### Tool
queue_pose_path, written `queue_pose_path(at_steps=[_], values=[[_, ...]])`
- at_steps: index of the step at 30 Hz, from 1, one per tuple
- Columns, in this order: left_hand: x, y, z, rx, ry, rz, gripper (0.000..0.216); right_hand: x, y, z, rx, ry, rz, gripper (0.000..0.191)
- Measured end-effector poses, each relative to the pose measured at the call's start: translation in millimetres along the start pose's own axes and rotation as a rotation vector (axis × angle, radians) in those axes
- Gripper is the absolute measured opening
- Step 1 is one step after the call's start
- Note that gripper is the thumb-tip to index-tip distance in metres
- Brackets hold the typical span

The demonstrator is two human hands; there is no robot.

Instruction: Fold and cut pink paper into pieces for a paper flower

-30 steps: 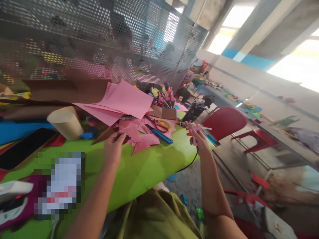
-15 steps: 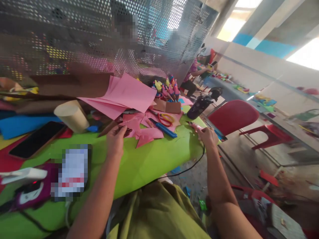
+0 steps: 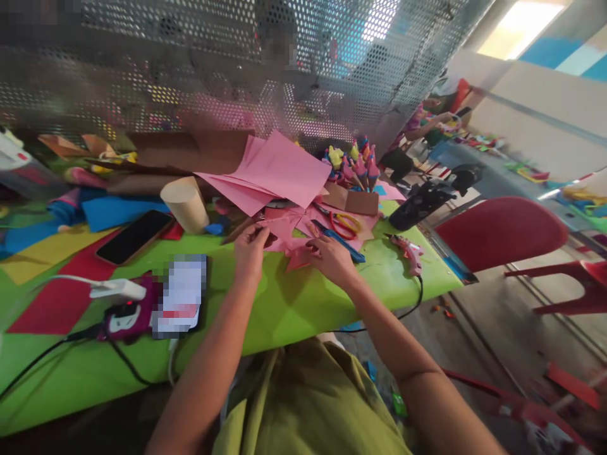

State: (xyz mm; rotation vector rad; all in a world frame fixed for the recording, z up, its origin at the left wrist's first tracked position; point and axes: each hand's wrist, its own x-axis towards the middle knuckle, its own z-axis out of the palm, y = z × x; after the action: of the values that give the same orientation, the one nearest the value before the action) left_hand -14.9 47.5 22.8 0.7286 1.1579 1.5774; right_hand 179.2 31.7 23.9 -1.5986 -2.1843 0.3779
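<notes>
Paper (image 3: 282, 229) pinched in the left hand (image 3: 250, 250) wants a light, edge-only hold, while the right hand (image 3: 331, 257) touches pink scraps (image 3: 298, 258), its grip unclear

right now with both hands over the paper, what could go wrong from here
The pink glue gun has a cord running past the table edge near the right forearm; a snag might drag it off. The right hand, at the pink paper, is close beside the blue cutter; it could get nicked if a blade is out, which I can't tell.
</notes>
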Motion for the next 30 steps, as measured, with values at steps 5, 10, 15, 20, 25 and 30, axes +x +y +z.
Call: queue_pose_path(at_steps=[5, 10, 15, 20, 25, 30], values=[[-1.0, -0.4, 1.1, 0.0, -0.009, -0.018, 0.027, 0.2, 1.1, 16.5, 0.078, -0.038, 0.032, 0.018], [-1.9, -3.4, 1.0, 0.018, -0.007, -0.001, 0.028, -4.5, 13.8, 23.9, 0.428, -0.118, 0.093, 0.022], [-2.1, -5.4, 2.3, -0.027, 0.006, -0.016, 0.024, -14.6, 11.2, 20.9, 0.431, -0.144, 0.084, 0.04], [-1.9, -6.5, 2.4, -0.023, -0.005, -0.008, 0.021, -22.6, 1.3, 14.2, 0.171, -0.173, 0.009, 0.037], [-1.4, -7.8, 1.8, -0.028, -0.003, -0.011, 0.021, -27.0, 0.0, 13.5, 0.24, -0.191, 0.037, 0.028], [-1.5, -8.9, 3.0, -0.034, -0.009, -0.038, 0.019, -30.7, 2.8, 10.4, 0.511, -0.078, 0.121, 0.018]])
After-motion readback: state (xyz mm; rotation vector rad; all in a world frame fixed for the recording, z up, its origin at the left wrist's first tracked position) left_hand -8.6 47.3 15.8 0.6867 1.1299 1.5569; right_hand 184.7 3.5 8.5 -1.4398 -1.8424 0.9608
